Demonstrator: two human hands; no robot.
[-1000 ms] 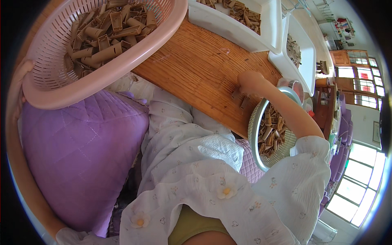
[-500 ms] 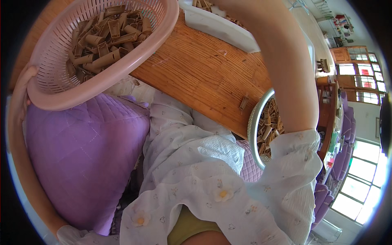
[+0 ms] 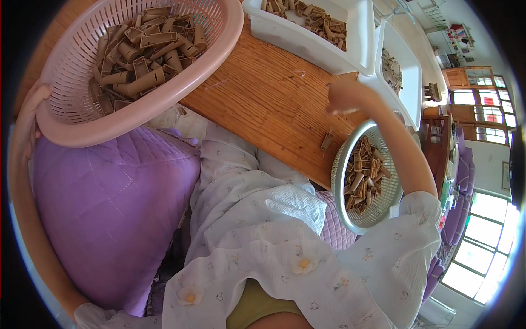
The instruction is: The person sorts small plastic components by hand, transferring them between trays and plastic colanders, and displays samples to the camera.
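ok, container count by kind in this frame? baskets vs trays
Pink plastic basket, held at its rim by the left hand: 1
Round metal mesh basket, beside the right hand: 1
White trays on the wooden table: 2, the near tray and the far tray
Total: 4 containers, all holding brown pieces.

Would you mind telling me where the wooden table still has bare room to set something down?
The bare patch is the middle of the table, bordered by the pink basket, the white tray and the metal strainer. Near the right hand it is crowded; a loose brown piece lies there.
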